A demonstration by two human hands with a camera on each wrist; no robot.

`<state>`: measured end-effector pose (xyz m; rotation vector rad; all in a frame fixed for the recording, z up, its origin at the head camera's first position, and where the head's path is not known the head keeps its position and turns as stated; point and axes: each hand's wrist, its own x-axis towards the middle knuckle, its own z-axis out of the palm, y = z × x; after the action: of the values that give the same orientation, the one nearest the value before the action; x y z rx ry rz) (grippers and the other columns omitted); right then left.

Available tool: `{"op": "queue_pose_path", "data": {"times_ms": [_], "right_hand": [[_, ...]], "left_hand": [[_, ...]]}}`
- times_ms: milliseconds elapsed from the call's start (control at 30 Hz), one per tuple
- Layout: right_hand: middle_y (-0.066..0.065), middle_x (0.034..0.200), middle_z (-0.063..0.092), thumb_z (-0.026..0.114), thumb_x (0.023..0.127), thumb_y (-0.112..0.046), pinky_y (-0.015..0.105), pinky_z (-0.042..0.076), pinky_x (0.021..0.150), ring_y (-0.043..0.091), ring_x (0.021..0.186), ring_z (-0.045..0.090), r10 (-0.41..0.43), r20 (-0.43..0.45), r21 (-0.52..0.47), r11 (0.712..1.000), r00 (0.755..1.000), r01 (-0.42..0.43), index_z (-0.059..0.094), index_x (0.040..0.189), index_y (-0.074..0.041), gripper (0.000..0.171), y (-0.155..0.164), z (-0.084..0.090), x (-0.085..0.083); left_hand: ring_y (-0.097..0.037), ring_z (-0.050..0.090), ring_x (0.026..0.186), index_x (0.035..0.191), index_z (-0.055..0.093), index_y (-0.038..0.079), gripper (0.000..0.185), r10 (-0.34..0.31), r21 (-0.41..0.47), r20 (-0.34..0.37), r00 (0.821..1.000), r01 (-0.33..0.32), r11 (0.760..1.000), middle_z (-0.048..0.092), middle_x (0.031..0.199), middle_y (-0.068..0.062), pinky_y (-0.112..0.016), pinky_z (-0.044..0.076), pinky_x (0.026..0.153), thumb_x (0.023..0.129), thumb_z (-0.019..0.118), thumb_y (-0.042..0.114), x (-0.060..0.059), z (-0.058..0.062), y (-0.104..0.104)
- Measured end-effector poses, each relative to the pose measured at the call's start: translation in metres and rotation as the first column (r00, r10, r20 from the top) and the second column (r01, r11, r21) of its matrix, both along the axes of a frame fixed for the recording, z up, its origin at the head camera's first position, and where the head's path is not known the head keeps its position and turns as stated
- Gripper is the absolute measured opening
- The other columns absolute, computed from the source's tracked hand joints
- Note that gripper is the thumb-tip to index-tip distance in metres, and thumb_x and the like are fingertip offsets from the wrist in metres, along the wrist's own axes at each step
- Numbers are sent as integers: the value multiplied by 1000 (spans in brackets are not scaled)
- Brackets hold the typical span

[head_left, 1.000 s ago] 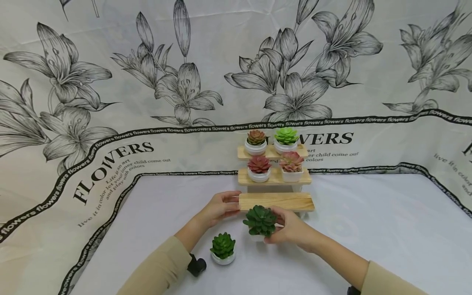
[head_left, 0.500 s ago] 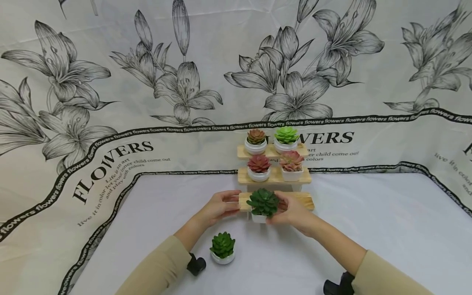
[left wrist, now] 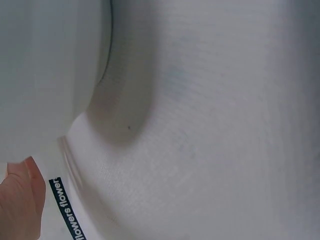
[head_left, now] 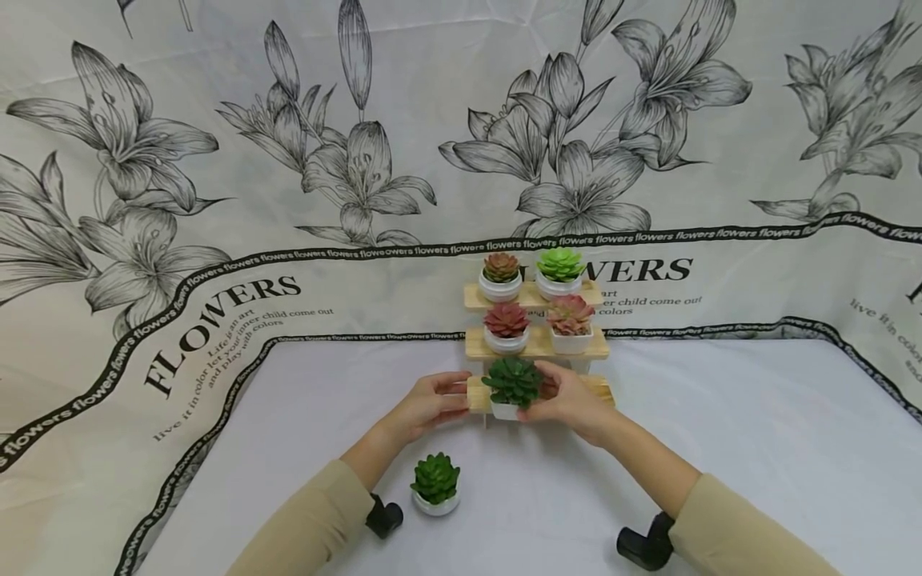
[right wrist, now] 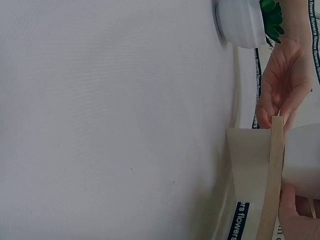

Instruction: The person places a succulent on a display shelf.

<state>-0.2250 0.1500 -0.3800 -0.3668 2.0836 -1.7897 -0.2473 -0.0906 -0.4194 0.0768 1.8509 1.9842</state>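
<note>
My right hand (head_left: pixel 572 402) holds a dark green succulent (head_left: pixel 512 382) in a white pot (head_left: pixel 507 411) at the lowest board of a tiered wooden plant stand (head_left: pixel 479 395). Seen from the right wrist, that pot (right wrist: pixel 302 160) sits against the board (right wrist: pixel 272 175), my right fingers (right wrist: pixel 295 220) on its side. With thumb and fingers my left hand (head_left: pixel 430 406) pinches the board's left end, also visible as the left hand (right wrist: pixel 285 80) in the right wrist view. A second green succulent (head_left: pixel 435 480) in a round white pot stands on the table by my left forearm.
The upper boards bear a brown succulent (head_left: pixel 500 270), a bright green one (head_left: pixel 559 266), a red one (head_left: pixel 507 322) and a pink one (head_left: pixel 570 316). Behind hangs a flower-printed cloth (head_left: pixel 403 304). A white table (head_left: pixel 720 448) lies below. A blurred white pot (left wrist: pixel 50 65) fills the left wrist view's corner.
My right hand has raised the dark green succulent from in front of the stand and carried it forward to the lowest board. The left hand has stayed on the board's end.
</note>
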Motion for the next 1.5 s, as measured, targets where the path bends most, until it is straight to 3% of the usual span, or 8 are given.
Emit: {"op": "queue_pose_path", "data": {"times_ms": [333, 667, 867, 1167, 1500], "right_hand": [[23, 131, 47, 75, 74, -4, 37, 44, 96, 27, 114, 48, -27, -11, 34, 999, 1000, 27, 30, 141, 5, 81, -3, -3, -5], [22, 132, 46, 77, 74, -9, 34, 46, 93, 27, 114, 48, -31, -17, 67, 997, 999, 32, 31, 141, 4, 82, -3, -3, -11], [22, 131, 47, 77, 74, -6, 29, 48, 89, 23, 111, 49, -9, -27, 33, 999, 1000, 10, 32, 139, 5, 80, -2, -2, -11], [23, 131, 41, 75, 77, -6, 29, 48, 91, 27, 114, 47, -19, -5, 5, 1000, 1000, 19, 23, 144, 5, 85, 8, 2, -6], [22, 126, 51, 71, 81, -5, 27, 51, 88, 26, 114, 52, 38, -20, -46, 998, 999, -39, 31, 139, 7, 71, 30, -2, 9]], "left_hand": [[-17, 60, 92, 137, 43, -3, 50, -1, 3, 3, 1000, 1, 1000, 48, 128, -22, -32, 53, 86, 88, 54, -8, 2, -1, 0], [-20, 60, 95, 136, 44, -3, 48, 7, -3, 10, 1000, -7, 1000, 46, 129, -23, -35, 52, 89, 89, 54, -8, 1, 2, 0], [-18, 60, 93, 135, 45, -1, 48, 19, -14, 19, 1000, -19, 1000, 48, 129, -22, -33, 53, 86, 88, 55, -8, 2, 3, 1], [-18, 60, 93, 136, 45, 0, 49, 20, -7, 15, 1000, -20, 1000, 49, 128, -21, -32, 53, 86, 89, 55, -8, -2, 3, 1], [-20, 59, 98, 136, 45, 0, 48, 15, -7, 30, 999, -15, 1000, 47, 131, -22, -34, 52, 89, 89, 54, -7, -1, 0, 0]]}}
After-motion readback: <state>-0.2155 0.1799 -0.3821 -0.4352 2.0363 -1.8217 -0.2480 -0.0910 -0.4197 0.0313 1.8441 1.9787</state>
